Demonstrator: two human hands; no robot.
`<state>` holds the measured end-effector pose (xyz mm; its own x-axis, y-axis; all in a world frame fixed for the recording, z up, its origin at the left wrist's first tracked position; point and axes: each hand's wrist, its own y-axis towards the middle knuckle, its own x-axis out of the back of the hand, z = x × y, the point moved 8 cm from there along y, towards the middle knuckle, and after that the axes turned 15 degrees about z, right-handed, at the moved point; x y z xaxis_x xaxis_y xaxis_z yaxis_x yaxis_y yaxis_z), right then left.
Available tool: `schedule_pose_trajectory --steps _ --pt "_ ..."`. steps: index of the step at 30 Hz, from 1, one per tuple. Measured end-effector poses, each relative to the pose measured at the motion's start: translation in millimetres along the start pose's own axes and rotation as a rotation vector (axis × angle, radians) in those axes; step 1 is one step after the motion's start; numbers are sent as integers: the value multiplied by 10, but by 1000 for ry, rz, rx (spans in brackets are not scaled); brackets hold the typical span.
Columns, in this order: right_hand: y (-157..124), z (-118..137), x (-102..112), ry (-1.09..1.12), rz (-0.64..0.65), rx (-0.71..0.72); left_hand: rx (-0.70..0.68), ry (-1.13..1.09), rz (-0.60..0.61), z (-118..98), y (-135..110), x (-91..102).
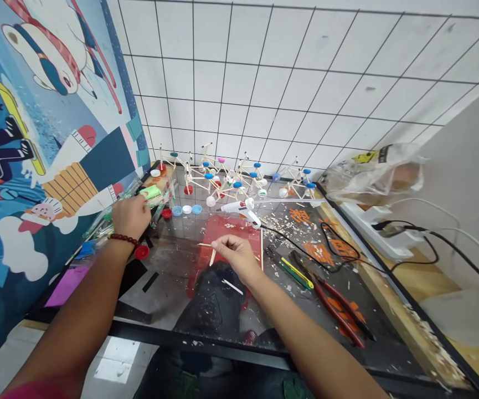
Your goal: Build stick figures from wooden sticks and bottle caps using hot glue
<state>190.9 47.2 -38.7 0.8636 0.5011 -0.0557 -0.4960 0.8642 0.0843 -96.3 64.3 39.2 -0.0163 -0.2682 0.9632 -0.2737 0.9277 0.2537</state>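
Wooden stick (206, 245) pinched in right hand (237, 257) | left hand (131, 216) closed, beside green block (150, 192)

Red-handled pliers (339, 313) and a hot glue gun (239, 211) rest on a glass tabletop (206, 344) scattered with wood shavings (283, 244), near stick-and-bottle-cap models (226, 177), a white power strip (372, 230) and a plastic bag (374, 174).

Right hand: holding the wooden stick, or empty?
Holding. The thin wooden stick runs out from between the pinched thumb and fingers of the right hand.
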Motion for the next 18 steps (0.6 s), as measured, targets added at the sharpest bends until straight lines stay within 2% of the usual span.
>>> schedule_pose_trajectory --steps 2,3,5,7,9,12,14,16,18 --pt "-1 -2 -6 -3 4 -12 44 -135 20 128 44 2" --pt "-2 -5 -9 -4 6 -18 15 -221 47 132 61 -18" --pt "-2 -10 -12 -7 6 -25 -142 -350 108 8 73 -67" --pt "-1 -14 -12 -10 7 -27 -325 -315 145 -188 39 -117" --pt "1 -17 -11 -13 10 -29 -424 -149 163 -328 -7 -196" --pt "1 -17 -7 -23 13 -36 -414 38 165 -354 -28 -271" --pt "-1 -14 -3 -32 13 -40 -368 44 149 -294 -18 -217" --pt "-3 -7 0 -39 13 -39 -312 -52 124 -201 -2 -79" --pt "-5 2 1 -40 12 -34 -254 -272 119 -86 13 80"
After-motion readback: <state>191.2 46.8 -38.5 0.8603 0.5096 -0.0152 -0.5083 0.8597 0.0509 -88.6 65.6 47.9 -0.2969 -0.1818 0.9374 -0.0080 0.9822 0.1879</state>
